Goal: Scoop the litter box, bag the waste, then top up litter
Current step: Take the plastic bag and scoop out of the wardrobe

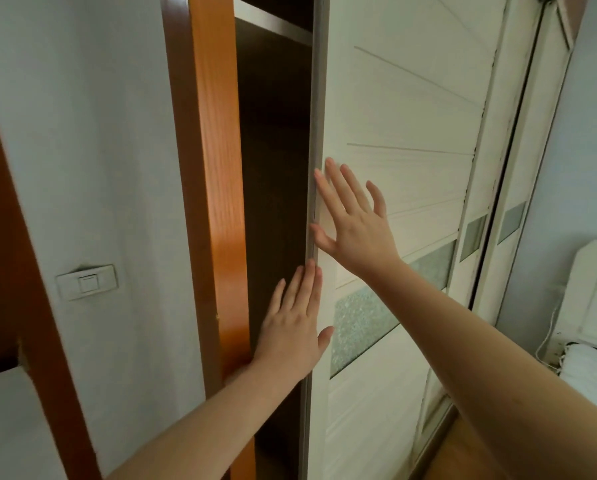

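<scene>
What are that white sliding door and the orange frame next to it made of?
The white sliding wardrobe door looks like painted or laminated board, matt, with thin grooved lines and a speckled frosted strip. The orange upright frame looks like varnished wood: visible grain, glossy sheen.

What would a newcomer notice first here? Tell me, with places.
Two bare hands press flat on a cream sliding wardrobe door at centre: the right hand higher, the left hand lower by the door's grey edge. Left of them a dark gap shows the wardrobe interior, bordered by a glossy orange wooden frame.
</scene>
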Available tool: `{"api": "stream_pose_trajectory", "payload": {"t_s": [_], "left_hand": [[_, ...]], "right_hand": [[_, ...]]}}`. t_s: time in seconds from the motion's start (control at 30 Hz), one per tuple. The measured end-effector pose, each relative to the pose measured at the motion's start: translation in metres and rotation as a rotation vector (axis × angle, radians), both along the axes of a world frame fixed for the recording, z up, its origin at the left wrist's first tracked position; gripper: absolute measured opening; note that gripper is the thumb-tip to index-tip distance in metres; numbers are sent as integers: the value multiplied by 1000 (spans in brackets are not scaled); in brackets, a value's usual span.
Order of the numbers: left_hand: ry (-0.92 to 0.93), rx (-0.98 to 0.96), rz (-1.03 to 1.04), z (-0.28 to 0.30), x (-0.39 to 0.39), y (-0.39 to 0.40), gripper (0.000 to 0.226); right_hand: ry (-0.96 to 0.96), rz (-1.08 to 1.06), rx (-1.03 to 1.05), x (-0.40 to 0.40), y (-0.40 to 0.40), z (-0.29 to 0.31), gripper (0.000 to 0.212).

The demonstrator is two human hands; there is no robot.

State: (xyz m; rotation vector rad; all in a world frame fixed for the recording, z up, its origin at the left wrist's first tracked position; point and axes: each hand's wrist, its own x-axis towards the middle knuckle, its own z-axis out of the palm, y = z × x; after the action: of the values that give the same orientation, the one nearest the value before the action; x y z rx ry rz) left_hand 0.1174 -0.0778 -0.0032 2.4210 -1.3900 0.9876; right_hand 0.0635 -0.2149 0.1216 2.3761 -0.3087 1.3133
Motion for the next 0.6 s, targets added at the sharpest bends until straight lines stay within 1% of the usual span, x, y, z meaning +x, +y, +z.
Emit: {"api": "stream_pose_trajectory", "payload": {"t_s": [0.3,0.6], "left_hand": [[35,80,27,11,-8,-40,91],[9,53,-33,9,3,-97,91]], "right_hand": [[23,-73,69,1,-32,-10,65],[27,-148,46,3,-87,-10,65]]}}
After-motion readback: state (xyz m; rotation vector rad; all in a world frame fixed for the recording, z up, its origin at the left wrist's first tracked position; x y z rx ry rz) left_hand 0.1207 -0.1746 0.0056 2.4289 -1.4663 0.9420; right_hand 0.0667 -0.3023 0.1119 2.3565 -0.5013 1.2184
